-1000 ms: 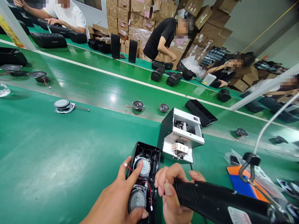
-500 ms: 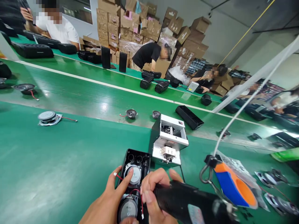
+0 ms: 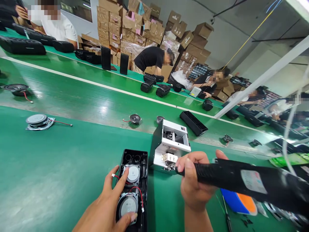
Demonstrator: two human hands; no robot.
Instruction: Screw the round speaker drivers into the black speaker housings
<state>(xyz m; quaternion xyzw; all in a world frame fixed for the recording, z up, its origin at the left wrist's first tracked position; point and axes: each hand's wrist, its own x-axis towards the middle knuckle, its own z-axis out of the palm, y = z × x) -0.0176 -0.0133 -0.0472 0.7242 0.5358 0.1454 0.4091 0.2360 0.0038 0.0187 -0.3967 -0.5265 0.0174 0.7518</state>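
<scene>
A black speaker housing [image 3: 144, 180] lies on the green table with two round silver-backed speakers in it, an upper one [image 3: 132, 174] and a lower one [image 3: 128, 206], with red wires. My left hand [image 3: 108, 199] rests on it, fingers spread, with fingertips on the upper speaker and the thumb on the lower one. My right hand [image 3: 196, 180] is wrapped round a black electric screwdriver [image 3: 224, 174], whose tip end is at the front of a white screw feeder machine [image 3: 175, 145].
A loose speaker [image 3: 38, 120] lies at the left. Beyond runs a green conveyor [image 3: 96, 100] with small speakers and a black housing [image 3: 193, 123]. An orange and blue holder [image 3: 241, 201] is at the right. Several people work across the line.
My right hand and the screwdriver have moved right, from beside the housing to the screw feeder's front. My left hand stays on the speakers. The whole view has shifted slightly.
</scene>
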